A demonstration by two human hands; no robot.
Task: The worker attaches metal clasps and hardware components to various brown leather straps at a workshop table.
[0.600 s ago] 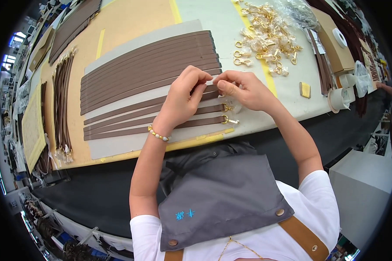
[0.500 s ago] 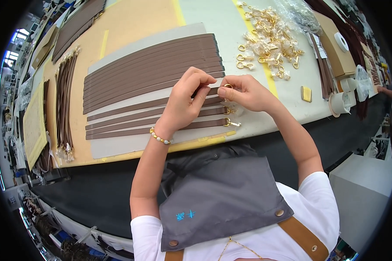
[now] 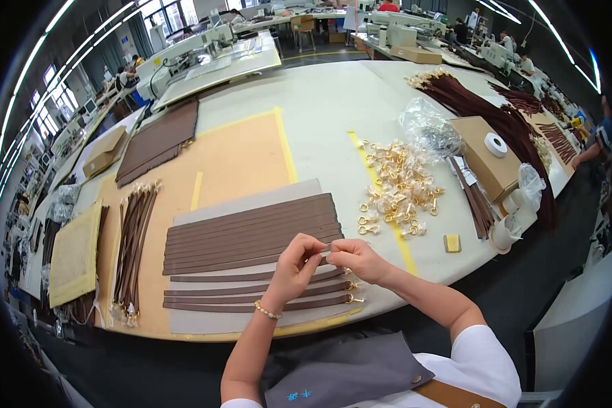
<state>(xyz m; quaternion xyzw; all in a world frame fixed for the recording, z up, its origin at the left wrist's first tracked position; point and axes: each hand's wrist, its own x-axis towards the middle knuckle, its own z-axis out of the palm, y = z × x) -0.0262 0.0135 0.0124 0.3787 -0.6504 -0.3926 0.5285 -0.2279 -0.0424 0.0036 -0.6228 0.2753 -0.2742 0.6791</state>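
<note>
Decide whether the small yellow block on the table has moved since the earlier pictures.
No: judged against the yellow tape strip, the block sits in the same place, to its right; only the camera's view has shifted.

ceiling tubes (image 3: 551, 31) glare brightly, while edges bend toward black corners.

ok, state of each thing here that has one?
Left hand: fingers pinched on a strap end
Right hand: fingers curled at that end; grip unclear
Front straps: flat, spaced apart
Upper straps: flat, side by side
Strap bundle: gathered lengthwise
Gold clasps: heaped, loose
Plastic bag: crumpled
White roll: lying on the box
</note>
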